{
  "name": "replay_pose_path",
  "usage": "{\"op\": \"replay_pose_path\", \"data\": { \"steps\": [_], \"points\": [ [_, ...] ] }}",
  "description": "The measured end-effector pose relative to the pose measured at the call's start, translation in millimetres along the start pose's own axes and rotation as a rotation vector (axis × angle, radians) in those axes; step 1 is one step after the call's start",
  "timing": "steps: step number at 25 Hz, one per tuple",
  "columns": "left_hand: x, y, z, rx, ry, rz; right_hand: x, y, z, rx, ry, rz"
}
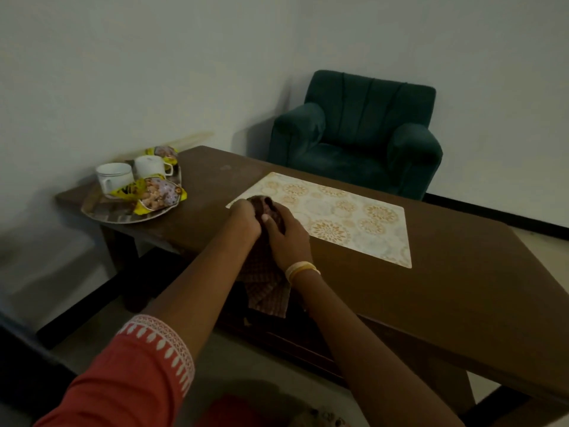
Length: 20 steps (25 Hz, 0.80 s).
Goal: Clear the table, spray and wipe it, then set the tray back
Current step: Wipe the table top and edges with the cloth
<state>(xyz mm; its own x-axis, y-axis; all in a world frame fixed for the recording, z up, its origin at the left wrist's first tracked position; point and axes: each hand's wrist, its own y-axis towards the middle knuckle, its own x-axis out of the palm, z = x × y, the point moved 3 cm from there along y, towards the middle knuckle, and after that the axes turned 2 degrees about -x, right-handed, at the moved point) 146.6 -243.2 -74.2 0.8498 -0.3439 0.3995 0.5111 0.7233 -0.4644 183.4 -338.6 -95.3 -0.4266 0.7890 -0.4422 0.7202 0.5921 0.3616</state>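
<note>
Both hands hold a dark checked cloth (pixel 265 288) over the near edge of the brown table (pixel 446 291). My left hand (pixel 246 218) grips its bunched top on the left, and my right hand (pixel 286 235) grips it from the right. The loose end of the cloth hangs down below the table edge. A patterned placemat (pixel 348 214) lies on the table just beyond the hands. The round metal tray (pixel 104 212) sits on a lower side table at the left, carrying two white cups (pixel 114 177) and yellow snack packets (pixel 158 194).
A dark green armchair (pixel 357 134) stands behind the table against the wall. The low side table (pixel 74 197) adjoins the main table's left end. A dark object edges in at the lower left. Pale floor shows below the table.
</note>
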Motion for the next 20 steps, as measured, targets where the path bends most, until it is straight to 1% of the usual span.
{"op": "replay_pose_path", "data": {
  "steps": [1,2,4,5,6,7,8,9,10,11,12,13,14,15,17,18,19,20],
  "points": [
    [1.3,10.2,7.7,-0.055,-0.148,0.052,6.2,9.1,-2.0,0.032,0.036,0.031],
    [4.0,19.2,14.7,-0.056,-0.191,-0.008,11.2,21.1,-6.4,0.052,0.060,0.092],
    [0.5,35.0,35.0,0.063,-0.145,-0.110,18.8,48.5,-14.9,0.119,0.116,0.209],
    [-6.0,41.5,43.8,0.126,-0.066,-0.135,23.8,62.9,-16.8,0.173,0.162,0.202],
    [-13.0,50.1,50.7,0.171,0.053,-0.146,29.8,79.2,-16.0,0.225,0.191,0.153],
    [-24.7,60.4,55.6,0.196,0.191,-0.128,36.6,95.2,-12.4,0.268,0.180,0.074],
    [-39.3,65.4,61.1,0.213,0.350,-0.083,44.5,108.5,-7.4,0.298,0.097,-0.041],
    [-56.4,73.1,68.4,0.283,0.484,0.004,53.2,116.4,-3.6,0.322,-0.063,-0.169],
    [-75.1,80.7,76.4,0.403,0.585,0.113,62.9,123.1,-0.3,0.332,-0.251,-0.248],
    [-93.2,83.9,83.9,0.568,0.635,0.231,73.1,128.4,-1.5,0.310,-0.376,-0.249],
    [-108.1,80.1,88.8,0.731,0.651,0.324,82.3,133.1,-5.5,0.249,-0.395,-0.200],
    [-121.8,76.3,95.3,0.860,0.643,0.418,94.8,135.3,-14.4,0.199,-0.305,-0.159],
    [-135.3,74.5,102.5,0.949,0.643,0.501,110.9,139.4,-22.2,0.178,-0.196,-0.134],
    [-147.7,74.7,110.0,1.017,0.673,0.579,127.7,142.0,-31.1,0.176,-0.120,-0.143],
    [-172.5,77.1,121.3,1.087,0.776,0.718,166.7,149.3,-44.5,0.174,-0.092,-0.274],
    [-186.6,80.7,126.9,1.052,0.814,0.784,188.2,155.0,-48.8,0.177,-0.105,-0.349],
    [-200.8,85.3,131.2,0.961,0.839,0.853,205.3,158.9,-53.0,0.186,-0.109,-0.428],
    [-214.7,93.5,132.6,0.811,0.868,0.907,219.6,165.9,-51.4,0.214,-0.107,-0.490]
  ]
}}
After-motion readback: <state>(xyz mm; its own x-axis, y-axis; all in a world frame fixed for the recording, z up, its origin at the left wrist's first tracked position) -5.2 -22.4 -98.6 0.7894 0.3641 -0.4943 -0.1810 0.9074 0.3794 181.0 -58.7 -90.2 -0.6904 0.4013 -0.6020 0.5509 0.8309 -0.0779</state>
